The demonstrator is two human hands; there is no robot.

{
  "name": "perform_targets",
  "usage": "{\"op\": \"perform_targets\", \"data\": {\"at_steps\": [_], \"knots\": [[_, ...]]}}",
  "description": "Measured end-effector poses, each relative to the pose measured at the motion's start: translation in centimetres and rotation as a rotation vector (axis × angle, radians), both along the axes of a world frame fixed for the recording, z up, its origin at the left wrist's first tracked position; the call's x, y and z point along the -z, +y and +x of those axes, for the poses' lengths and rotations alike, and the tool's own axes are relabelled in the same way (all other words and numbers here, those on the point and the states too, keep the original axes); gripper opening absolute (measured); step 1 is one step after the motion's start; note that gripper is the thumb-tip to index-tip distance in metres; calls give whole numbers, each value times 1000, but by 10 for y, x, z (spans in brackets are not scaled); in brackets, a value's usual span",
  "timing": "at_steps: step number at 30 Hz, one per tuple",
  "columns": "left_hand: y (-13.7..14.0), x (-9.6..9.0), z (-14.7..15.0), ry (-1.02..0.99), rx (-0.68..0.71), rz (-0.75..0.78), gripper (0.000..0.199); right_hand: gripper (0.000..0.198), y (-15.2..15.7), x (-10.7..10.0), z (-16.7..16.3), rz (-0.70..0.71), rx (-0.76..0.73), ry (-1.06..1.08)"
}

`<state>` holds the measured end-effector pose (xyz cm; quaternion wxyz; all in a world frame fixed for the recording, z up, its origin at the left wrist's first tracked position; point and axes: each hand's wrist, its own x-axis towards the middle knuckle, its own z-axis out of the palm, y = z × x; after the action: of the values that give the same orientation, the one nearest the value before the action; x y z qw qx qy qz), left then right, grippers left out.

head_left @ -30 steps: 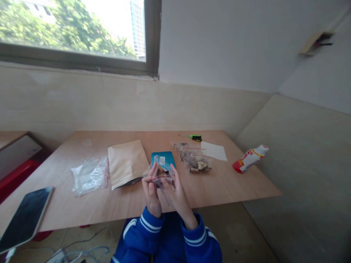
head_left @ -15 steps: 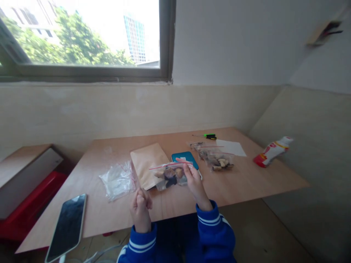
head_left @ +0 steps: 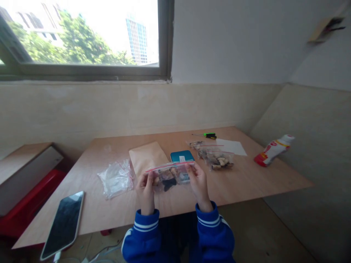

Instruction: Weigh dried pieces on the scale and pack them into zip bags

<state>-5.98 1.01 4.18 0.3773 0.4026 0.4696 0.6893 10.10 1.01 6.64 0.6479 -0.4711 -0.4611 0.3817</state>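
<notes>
A clear zip bag (head_left: 168, 176) with a red seal strip hangs between my two hands, above the front of the table. Brown and dark dried pieces, whose kind I cannot tell, show through its plastic. My left hand (head_left: 146, 190) pinches its left end, thumb uppermost. At the opposite end my right hand (head_left: 197, 181) is closed on the top corner. Just behind the bag lie a brown paper envelope (head_left: 149, 155) and a teal case (head_left: 181, 156), both partly hidden by it.
Several filled zip bags (head_left: 219, 160) lie right of centre, near a white paper sheet (head_left: 233, 147) and screwdrivers (head_left: 210, 135). Empty plastic bags (head_left: 116, 180) are on the left, a phone (head_left: 64, 223) at the front left edge. A red-and-white bottle (head_left: 274, 150) is at the right.
My left hand, formerly a closed fist below the bag's left side, has risen and taken hold of its left end. The bag now stretches between both hands.
</notes>
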Motion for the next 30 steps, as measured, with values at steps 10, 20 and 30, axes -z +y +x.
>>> {"op": "perform_targets", "data": {"at_steps": [10, 20, 30], "knots": [[-15, -12, 48, 357, 73, 103, 28, 40, -22, 4, 37, 78, 82, -315], [-33, -17, 30, 254, -93, -2, 30, 36, -35, 17, 51, 91, 178, -344], [-38, -15, 15, 251, 40, 13, 28, 27, -52, 17, 45, 106, 214, -236]]}}
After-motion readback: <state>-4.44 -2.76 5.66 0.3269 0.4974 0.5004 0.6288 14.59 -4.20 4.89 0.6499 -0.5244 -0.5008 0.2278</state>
